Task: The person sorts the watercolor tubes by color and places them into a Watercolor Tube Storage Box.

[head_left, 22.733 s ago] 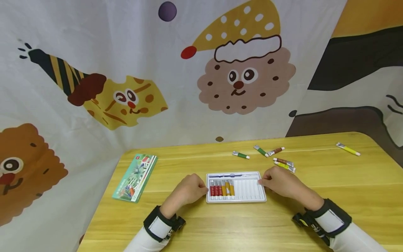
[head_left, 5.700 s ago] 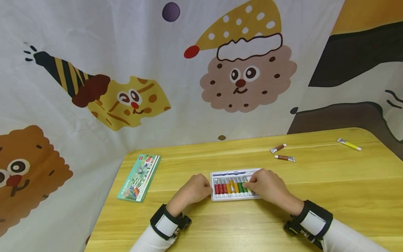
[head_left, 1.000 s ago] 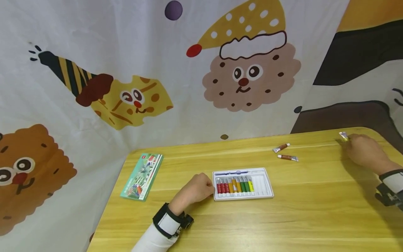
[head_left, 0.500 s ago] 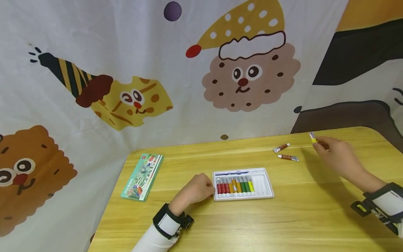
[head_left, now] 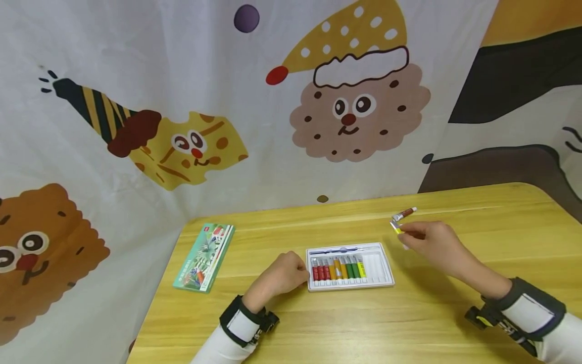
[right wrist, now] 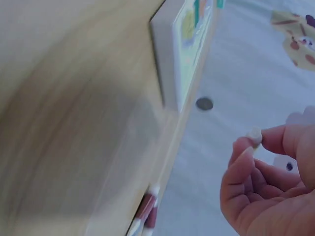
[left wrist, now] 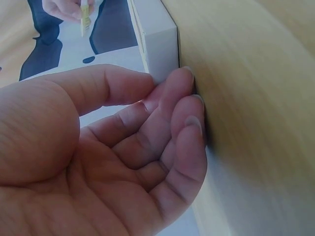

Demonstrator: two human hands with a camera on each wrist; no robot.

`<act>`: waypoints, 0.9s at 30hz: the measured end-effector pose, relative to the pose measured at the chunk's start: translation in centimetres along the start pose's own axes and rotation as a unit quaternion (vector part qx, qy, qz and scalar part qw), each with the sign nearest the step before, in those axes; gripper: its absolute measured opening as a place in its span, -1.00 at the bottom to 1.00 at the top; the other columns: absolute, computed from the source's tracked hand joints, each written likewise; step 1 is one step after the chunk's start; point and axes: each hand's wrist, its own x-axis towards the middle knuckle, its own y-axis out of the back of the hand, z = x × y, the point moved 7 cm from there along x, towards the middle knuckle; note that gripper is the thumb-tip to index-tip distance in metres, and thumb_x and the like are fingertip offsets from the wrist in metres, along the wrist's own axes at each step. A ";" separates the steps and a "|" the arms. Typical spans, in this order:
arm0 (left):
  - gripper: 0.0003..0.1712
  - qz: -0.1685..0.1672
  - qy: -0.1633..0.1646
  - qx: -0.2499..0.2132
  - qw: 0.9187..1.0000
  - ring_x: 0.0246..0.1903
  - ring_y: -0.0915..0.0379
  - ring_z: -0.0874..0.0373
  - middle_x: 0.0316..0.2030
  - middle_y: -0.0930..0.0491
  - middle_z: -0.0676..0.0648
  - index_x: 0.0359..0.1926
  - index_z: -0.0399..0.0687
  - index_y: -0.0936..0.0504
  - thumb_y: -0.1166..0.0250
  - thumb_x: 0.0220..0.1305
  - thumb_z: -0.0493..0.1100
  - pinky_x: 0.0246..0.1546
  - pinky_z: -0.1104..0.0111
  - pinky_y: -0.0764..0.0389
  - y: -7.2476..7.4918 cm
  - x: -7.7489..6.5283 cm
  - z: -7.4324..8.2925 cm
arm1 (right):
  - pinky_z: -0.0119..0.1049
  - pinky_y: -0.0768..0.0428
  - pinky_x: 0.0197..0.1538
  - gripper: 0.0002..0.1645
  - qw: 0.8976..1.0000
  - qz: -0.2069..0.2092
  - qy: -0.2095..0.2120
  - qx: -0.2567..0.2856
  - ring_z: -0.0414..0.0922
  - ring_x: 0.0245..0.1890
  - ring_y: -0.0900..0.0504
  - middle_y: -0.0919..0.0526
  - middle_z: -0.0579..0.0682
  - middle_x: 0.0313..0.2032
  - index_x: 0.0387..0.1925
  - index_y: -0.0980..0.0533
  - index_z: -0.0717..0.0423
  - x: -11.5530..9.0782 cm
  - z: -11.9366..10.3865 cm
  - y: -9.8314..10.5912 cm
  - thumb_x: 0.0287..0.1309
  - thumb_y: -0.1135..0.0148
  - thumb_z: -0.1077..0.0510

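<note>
backdrop: big cartoon cloth (head_left: 182, 101) behind the whole setup, with cookie and cheese characters in party hats
table: yellowish wood table (head_left: 454, 323), takes up the near half of the head view
green box: flat paint-set box (head_left: 203, 257) lying on the left side of the table, well apart from everything else
tray: white plastic tray (head_left: 384, 268) around the middle of the table, with a row of red, orange, green and yellow tubes filling its left part; the right slots look bare, and a thin brush lies along the far edge
left hand: left hand (head_left: 281, 275) sits on the table at the tray's left edge, fingers curled with the tips against the tray's side wall, so it's bracing it rather than gripping anything
right hand: right hand (head_left: 432, 242) is up just right of and a bit beyond the tray, pinching a small tube between thumb and fingertips
yellow tube: yellow paint tube (head_left: 396, 228) in that pinch, its end poking out to the left, above the table near the tray's far right corner
brown tube: brown paint tube (head_left: 404, 214) lying on the table just beyond the right hand
</note>
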 end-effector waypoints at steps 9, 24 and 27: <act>-0.63 0.000 -0.002 -0.001 1.000 -0.73 -0.17 0.24 -0.77 -0.28 0.11 -0.65 -0.18 -0.65 -0.29 0.34 -0.27 -0.67 0.40 -0.17 0.1 -0.1 0.0 | -0.36 -0.56 -0.37 -0.76 0.996 -0.076 -0.017 0.032 -0.12 -0.35 -0.58 -0.76 0.04 -0.26 -0.11 -0.72 0.37 -0.4 -1.8 -4.1 0.25 -0.40 0.26; -0.62 0.001 0.000 -0.001 1.000 -0.72 -0.17 0.23 -0.77 -0.26 0.11 -0.66 -0.18 -0.62 -0.29 0.35 -0.27 -0.66 0.40 -0.18 0.1 -0.2 0.1 | -0.37 -0.39 -0.51 -0.89 0.986 -0.142 -0.049 0.066 -0.17 -0.55 -0.48 -0.64 -0.07 -0.46 -0.27 -0.76 0.21 -0.7 -2.1 -8.1 0.29 -0.36 0.26; -0.62 0.002 -0.006 0.000 1.000 -0.72 -0.17 0.24 -0.77 -0.26 0.11 -0.66 -0.19 -0.62 -0.29 0.34 -0.28 -0.66 0.40 -0.17 0.1 -0.2 0.3 | -0.37 -0.35 -0.53 -0.88 0.987 -0.141 -0.050 0.055 -0.18 -0.58 -0.45 -0.58 -0.10 -0.54 -0.35 -0.75 0.16 -0.5 -2.1 -8.4 0.29 -0.35 0.27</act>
